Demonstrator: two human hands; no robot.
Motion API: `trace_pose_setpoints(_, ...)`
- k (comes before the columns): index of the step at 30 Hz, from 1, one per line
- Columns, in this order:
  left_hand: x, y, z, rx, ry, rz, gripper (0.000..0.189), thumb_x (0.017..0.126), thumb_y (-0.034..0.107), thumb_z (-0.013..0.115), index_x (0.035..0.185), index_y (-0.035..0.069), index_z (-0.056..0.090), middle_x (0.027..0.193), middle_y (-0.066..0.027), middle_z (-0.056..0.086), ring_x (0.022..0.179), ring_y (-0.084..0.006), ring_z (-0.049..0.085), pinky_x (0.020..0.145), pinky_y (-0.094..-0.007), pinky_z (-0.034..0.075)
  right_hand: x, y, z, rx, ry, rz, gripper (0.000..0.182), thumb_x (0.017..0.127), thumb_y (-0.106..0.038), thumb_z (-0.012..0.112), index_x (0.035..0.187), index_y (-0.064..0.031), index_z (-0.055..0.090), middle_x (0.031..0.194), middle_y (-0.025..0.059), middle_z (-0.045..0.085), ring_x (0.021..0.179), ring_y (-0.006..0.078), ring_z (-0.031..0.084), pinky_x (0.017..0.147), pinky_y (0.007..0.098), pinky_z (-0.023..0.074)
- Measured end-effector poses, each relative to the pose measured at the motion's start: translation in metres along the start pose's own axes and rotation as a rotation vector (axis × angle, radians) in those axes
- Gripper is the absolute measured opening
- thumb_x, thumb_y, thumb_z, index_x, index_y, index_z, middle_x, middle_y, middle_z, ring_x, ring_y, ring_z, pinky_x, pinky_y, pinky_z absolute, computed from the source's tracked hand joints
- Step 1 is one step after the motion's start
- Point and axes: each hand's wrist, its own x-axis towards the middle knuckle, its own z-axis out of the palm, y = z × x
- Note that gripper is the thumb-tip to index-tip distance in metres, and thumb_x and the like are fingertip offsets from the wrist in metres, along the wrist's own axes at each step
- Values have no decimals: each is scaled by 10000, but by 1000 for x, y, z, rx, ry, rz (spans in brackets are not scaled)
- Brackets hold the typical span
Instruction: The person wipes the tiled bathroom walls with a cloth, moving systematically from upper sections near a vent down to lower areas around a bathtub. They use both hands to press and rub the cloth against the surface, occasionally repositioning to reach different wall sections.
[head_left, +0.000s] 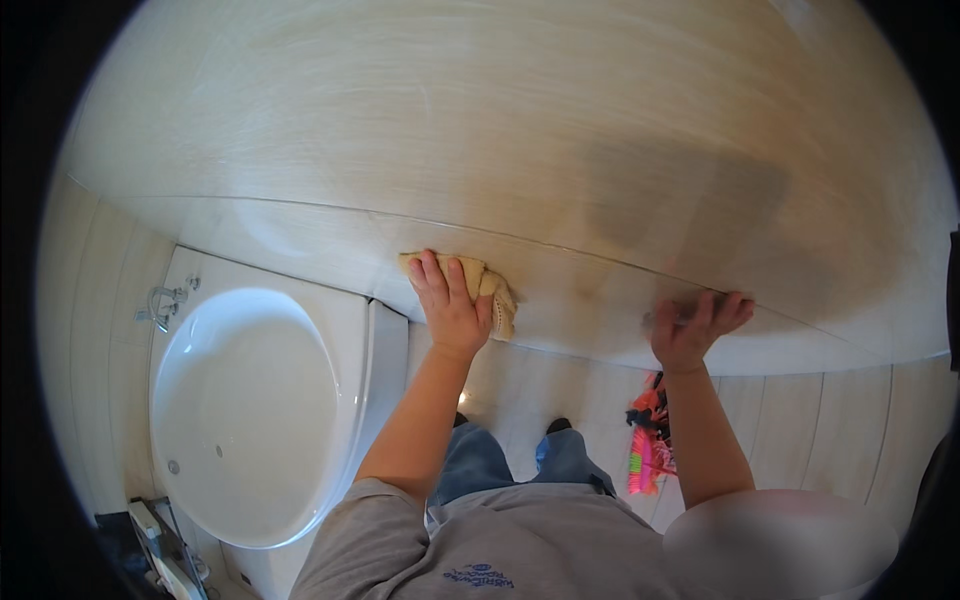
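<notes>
My left hand (448, 311) presses a folded yellowish cloth (480, 279) flat against the beige tiled wall (525, 202), just below a long horizontal joint. The cloth's loose end hangs beside my thumb. To the right, my right hand (686, 330) rests on the same wall with its fingertips at the joint line. I see no object in it; its palm side is hidden.
A white bathtub (247, 420) with a chrome tap (159, 306) stands at the left. A brush with pink and green bristles (641, 461) lies on the plank-look floor (784, 435), among black and red items. Objects stand at the lower left.
</notes>
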Motion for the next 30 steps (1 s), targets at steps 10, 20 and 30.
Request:
trace_pose_setpoints(10,54,-56,-11,-48,159,96,661,803,300,466,1320,28,155,1365,-216,99,1241,-441,67,966,-553,108,53,-158,68,216,-177,61,428,720,-266,572,1121,-134,499,1349,140,220,1254,407,69,991,516,15)
trace_pose_setpoints(20,27,-79,-7,14,36,142,632,796,338,460,1299,40,220,1345,-217,172,1231,-452,91,963,-546,126,48,-159,96,6,-4,38,499,738,-369,545,1175,-146,455,1370,132,184,1266,390,29,994,502,-33)
trace_pose_setpoints(30,77,-104,-46,-133,285,15,673,752,238,506,1288,-19,189,1320,-263,170,1214,-460,115,970,-535,96,51,-163,86,-14,9,65,685,679,-471,606,1237,-143,382,1371,146,168,1269,381,18,994,498,-30)
